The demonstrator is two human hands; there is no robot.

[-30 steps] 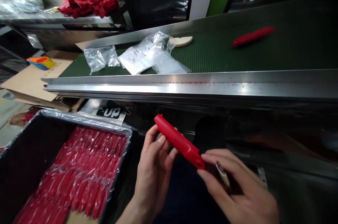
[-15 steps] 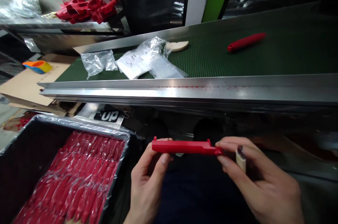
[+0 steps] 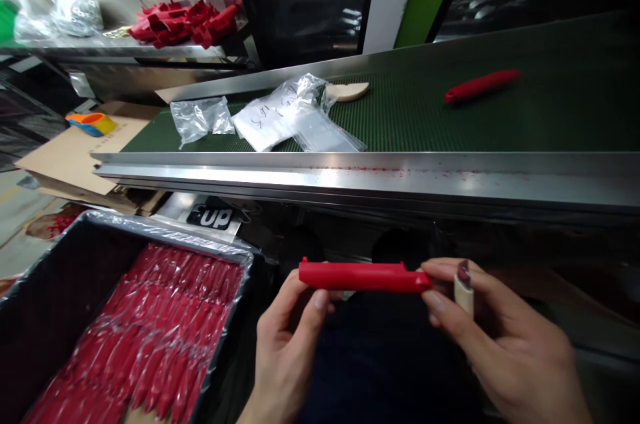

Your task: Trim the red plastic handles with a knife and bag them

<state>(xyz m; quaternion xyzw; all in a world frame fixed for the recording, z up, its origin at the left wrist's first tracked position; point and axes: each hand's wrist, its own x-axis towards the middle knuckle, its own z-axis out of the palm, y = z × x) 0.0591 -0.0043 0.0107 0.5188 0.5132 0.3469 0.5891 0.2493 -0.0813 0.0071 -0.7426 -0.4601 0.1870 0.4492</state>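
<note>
A long red plastic part is held level between my two hands, in front of my body. My left hand pinches its left end between thumb and fingers. At the narrower right end, the thumb and fingertips of my right hand grip it. Tucked in that same hand is a small cream-coloured tool with a dark tip, perhaps a blade; most of it is hidden by the fingers.
Ahead runs a green conveyor belt behind a metal rail. On it lie another red part, plastic bags and a cream half-round piece. A lined bin of bagged red parts stands left. Red pieces sit on a shelf.
The red part has rolled slightly about its length, showing a smoother face. Both hands keep their grip. The whole scene has shifted a little to the right in view.
</note>
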